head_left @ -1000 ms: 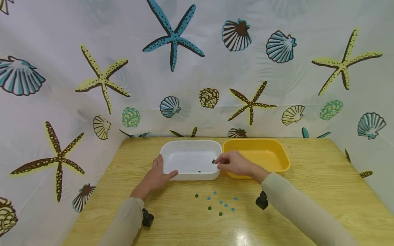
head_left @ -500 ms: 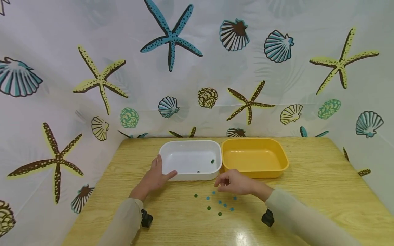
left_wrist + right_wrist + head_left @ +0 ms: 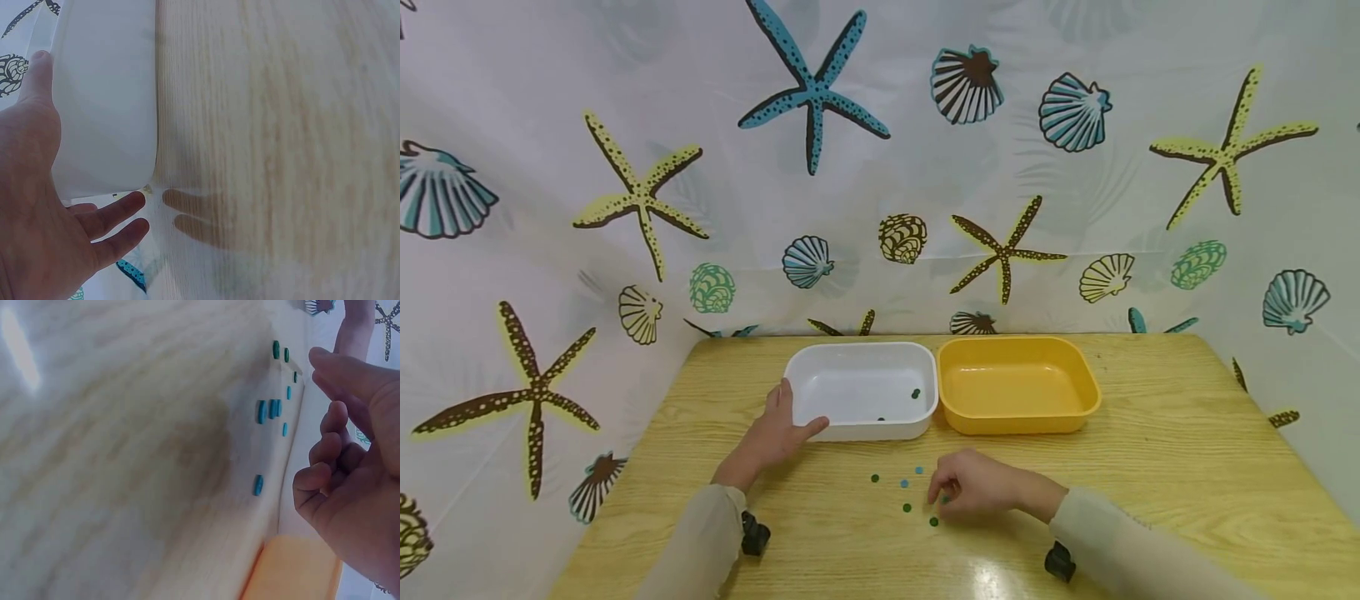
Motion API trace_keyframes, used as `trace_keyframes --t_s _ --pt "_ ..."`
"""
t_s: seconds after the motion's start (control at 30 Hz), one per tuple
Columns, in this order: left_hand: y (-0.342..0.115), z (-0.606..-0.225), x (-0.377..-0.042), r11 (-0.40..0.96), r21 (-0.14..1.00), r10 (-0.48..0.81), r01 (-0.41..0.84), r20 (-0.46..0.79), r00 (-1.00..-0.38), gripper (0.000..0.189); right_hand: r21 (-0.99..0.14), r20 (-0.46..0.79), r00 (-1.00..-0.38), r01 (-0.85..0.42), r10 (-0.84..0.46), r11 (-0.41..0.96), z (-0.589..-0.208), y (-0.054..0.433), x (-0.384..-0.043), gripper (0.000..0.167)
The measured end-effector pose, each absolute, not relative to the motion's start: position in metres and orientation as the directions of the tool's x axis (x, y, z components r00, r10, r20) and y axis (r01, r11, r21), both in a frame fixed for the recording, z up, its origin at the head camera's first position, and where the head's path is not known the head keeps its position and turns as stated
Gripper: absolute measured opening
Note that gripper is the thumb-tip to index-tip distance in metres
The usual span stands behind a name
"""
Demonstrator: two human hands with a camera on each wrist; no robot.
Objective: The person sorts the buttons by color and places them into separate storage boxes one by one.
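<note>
My left hand (image 3: pixel 778 429) rests at the left front corner of a white tray (image 3: pixel 861 432). In the left wrist view, its thumb (image 3: pixel 39 78) lies along the tray's rim and the fingers extend past the short end. My right hand (image 3: pixel 973 482) hovers over the small round discs on the table, its thumb near its index finger. In the right wrist view, the green discs (image 3: pixel 276 350) and blue discs (image 3: pixel 262 412) lie apart from that hand, with nothing visible in its fingers. Several more green discs (image 3: pixel 916 393) are inside the white tray.
A yellow tray (image 3: pixel 1018 423) stands against the right end of the white one. Both sit on a wood-grain table (image 3: pixel 1157 417). Behind and at the sides hangs a white curtain (image 3: pixel 850 183) printed with starfish and shells.
My right hand has come from the right front corner of the white tray toward me, down over the discs. My left hand keeps its place at the tray.
</note>
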State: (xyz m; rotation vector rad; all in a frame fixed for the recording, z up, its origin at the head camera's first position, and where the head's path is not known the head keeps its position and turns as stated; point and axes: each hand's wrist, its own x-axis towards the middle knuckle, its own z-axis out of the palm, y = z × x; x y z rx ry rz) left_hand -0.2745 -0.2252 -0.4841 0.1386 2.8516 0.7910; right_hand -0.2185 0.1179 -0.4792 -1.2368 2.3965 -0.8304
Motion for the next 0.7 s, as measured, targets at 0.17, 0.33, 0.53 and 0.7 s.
trace_keyframes --t_s 0.17,0.33,0.53,0.7 --pt "-0.225 -0.485 -0.275 0.853 0.519 0.138 0.043 -0.145 -0.98 0.112 -0.591 -0.022 -0.549 -0.667 -0.835 0.454 -0.485 0.117 -0.215 0.016" --pt "-0.225 -0.485 -0.275 0.854 0.519 0.142 0.042 -0.153 -0.978 0.115 -0.578 -0.04 -0.527 -0.681 -0.849 0.45 -0.49 0.116 -0.214 0.015" --pt "-0.224 -0.483 -0.274 0.85 0.525 0.143 0.047 -0.143 -0.979 0.115 -0.551 -0.048 -0.516 -0.7 -0.855 0.453 -0.493 0.114 -0.215 0.015" --pt "-0.225 -0.483 -0.274 0.854 0.518 0.141 0.045 -0.147 -0.979 0.116 -0.549 -0.045 -0.508 -0.707 -0.86 0.446 -0.491 0.112 -0.215 0.014"
